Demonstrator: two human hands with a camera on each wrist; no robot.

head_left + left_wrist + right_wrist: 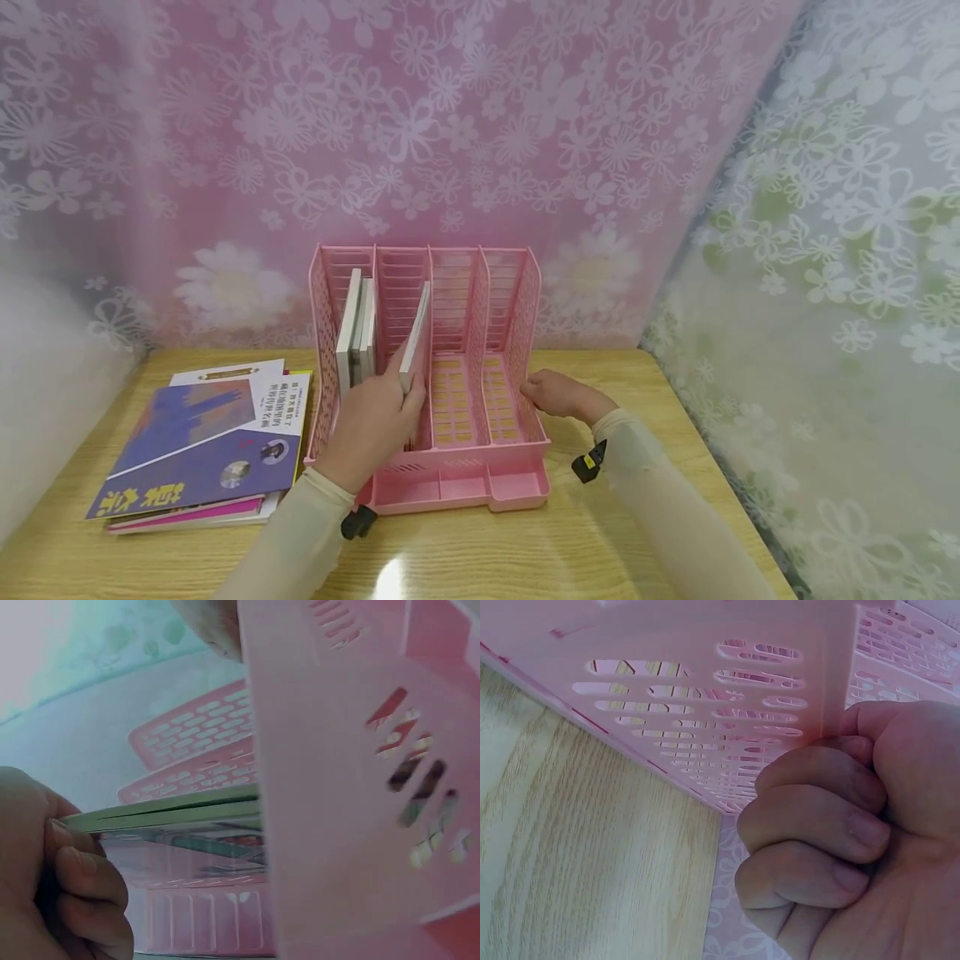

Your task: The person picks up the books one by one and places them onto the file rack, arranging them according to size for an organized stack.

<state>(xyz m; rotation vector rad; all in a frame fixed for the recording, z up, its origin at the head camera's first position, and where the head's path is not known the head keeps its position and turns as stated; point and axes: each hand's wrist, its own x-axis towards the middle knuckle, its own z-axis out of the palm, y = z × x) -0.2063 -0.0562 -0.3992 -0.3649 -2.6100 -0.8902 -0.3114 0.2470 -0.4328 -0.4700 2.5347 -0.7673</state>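
A pink desk file rack (517,454) with several upright compartments stands on the table. My left hand (378,417) grips a thin book (417,337) by its near edge, upright in the second compartment from the left, beside a divider. In the left wrist view, the fingers (90,874) curl round the edge of that book (172,814), and its far part is hidden behind the rack's front panel (322,825). My right hand (557,393) pinches the front edge of the rack's right side wall (667,705), fingers (810,825) curled, as the right wrist view shows.
Several books (356,333) stand in the leftmost compartment. To the left of the rack, a stack of books (217,442) lies flat, a purple-and-white cover on top. Low trays (461,490) run along the rack's front. A pink floral curtain (450,125) hangs behind the table (465,558).
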